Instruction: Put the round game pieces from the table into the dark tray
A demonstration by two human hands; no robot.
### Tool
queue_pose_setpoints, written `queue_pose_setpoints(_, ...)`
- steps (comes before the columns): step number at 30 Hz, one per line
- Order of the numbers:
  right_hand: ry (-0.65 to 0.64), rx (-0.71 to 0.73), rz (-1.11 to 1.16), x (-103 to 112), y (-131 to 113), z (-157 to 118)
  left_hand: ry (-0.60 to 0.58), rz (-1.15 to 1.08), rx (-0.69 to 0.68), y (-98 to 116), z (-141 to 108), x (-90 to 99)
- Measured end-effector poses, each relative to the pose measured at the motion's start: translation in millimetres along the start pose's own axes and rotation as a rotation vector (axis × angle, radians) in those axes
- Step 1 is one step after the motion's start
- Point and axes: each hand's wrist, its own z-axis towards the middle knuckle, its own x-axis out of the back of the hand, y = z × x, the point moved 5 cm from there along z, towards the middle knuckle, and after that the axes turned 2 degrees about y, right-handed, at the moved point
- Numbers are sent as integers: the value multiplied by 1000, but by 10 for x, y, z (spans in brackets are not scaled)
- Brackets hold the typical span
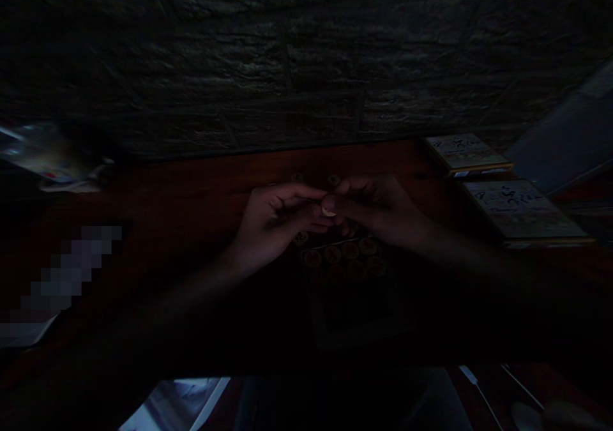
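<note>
The light was very weak, so many surfaces showed only as dark shapes. The left hand [272, 217] and the right hand [378, 207] met over the wooden table [191, 191], with their fingers bent and nearly closed. Between their fingertips they had hold of one small pale disc [328, 212], which was round at the edge and partly covered by the thumbs; its face I could not read.

On the near side of the hands lay a shallow tray [335, 341] of rectangular form. In its far part there were discs in rows [350, 250], flat and circular, with reddish marks on some of them. A few loose discs [334, 179] lay around the hands, outside the tray.

The table was of reddish-brown colour, and behind it rose a wall [316, 54] of rough, ridged blocks. To the right were two flat boxes [527, 211] with pale lids and dark brush-like marks. At the left edge stood a wrinkled, shiny package [52, 156], perhaps of plastic.
</note>
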Motion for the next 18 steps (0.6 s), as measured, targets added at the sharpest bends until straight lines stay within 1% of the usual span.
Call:
queue_pose_setpoints(5, -2, -4, -6, -16, -33, 3, 23, 15, 8, -2, 13, 13)
queue_pose_setpoints(18, -46, 10, 26, -10, 24, 14, 40, 72, -21, -20, 19, 39)
